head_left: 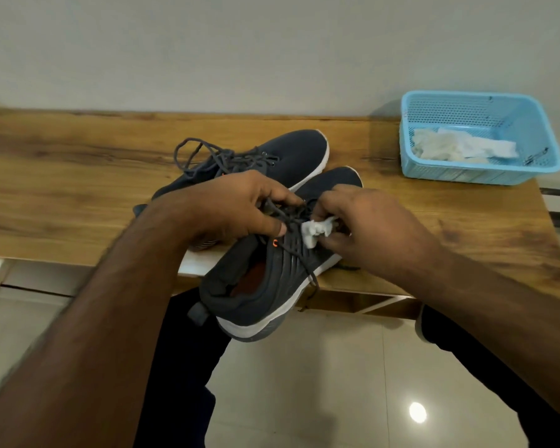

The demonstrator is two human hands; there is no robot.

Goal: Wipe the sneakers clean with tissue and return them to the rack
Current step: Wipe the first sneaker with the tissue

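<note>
Two dark grey sneakers with white soles lie on a wooden table (78, 176). The near sneaker (265, 286) hangs with its heel over the table's front edge, toe pointing away. My left hand (236, 205) grips its laces over the tongue. My right hand (366, 227) pinches a crumpled white tissue (314, 231) against the lacing area. The far sneaker (291, 150) rests behind my hands with loose laces spread to the left. No rack is in view.
A light blue plastic basket (524, 130) stands at the table's back right and holds several used white tissues (459, 147). A plain wall runs behind the table. Below are a glossy tiled floor and my dark trouser legs.
</note>
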